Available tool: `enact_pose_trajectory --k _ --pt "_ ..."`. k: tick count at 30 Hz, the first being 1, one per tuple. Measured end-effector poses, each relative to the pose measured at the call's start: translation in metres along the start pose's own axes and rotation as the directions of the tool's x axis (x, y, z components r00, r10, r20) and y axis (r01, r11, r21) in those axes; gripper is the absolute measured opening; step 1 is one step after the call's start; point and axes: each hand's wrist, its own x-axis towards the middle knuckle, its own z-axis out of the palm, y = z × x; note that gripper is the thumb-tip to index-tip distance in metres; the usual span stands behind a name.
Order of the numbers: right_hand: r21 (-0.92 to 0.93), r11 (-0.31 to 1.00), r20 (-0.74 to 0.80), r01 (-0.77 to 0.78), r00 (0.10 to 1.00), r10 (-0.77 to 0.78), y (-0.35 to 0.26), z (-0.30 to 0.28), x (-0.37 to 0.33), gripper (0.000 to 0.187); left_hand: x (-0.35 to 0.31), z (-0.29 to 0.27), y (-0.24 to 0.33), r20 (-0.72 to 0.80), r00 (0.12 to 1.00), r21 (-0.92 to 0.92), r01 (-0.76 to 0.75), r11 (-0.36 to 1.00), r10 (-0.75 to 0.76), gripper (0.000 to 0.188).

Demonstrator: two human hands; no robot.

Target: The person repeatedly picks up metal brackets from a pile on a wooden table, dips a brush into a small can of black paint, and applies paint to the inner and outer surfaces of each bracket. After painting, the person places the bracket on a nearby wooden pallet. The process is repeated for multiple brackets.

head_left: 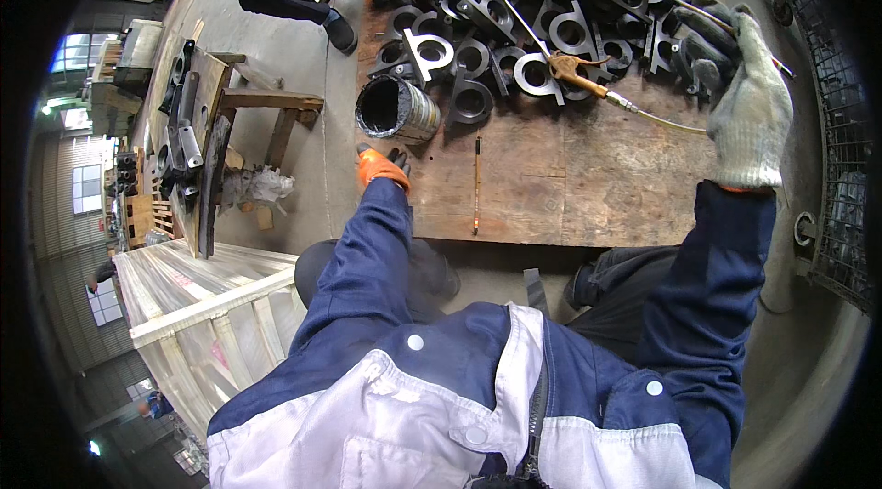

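An open, round metal can (422, 116), smeared black inside and along its rim, lies tilted, mouth toward the left, just beyond the left hand (384, 169). That hand wears an orange glove with dark fingertips; its fingers look bent, but whether they are closed on anything or touch the can cannot be told. The right hand (746, 96), in a white knitted glove with grey fingers, reaches farther forward, its grip closed on a long, slender rod (678, 1). Left of it, a heap of black metal brackets with round holes (473, 101) covers the far part of the brown wooden tabletop (606, 176). A tan, trigger-handled air gun (575, 75) lies between the hands, against the heap.
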Motion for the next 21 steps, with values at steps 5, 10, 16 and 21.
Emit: enact_pose_trajectory --k 5,10,16,21 --pt "-0.1 0.989 0.098 0.111 0.99 -0.102 0.015 0.001 0.009 0.029 -0.043 0.011 -0.056 0.084 0.991 0.497 -0.132 0.858 0.103 0.055" --pt "-0.444 0.829 0.15 0.341 0.94 -0.307 0.025 -0.005 0.01 0.031 -0.087 0.087 -0.088 0.613 0.581 0.777 -0.566 -0.276 0.535 0.055" --pt "-0.061 0.998 -0.014 0.01 1.0 -0.01 0.012 -0.009 -0.005 0.033 -0.069 0.129 -0.086 0.493 0.789 0.749 -0.169 -0.641 0.367 0.059" --pt "-0.132 0.99 -0.035 -0.049 0.998 0.044 -0.004 0.007 -0.018 0.028 -0.047 0.135 -0.09 0.495 0.701 0.818 -0.177 -0.548 0.514 0.035"
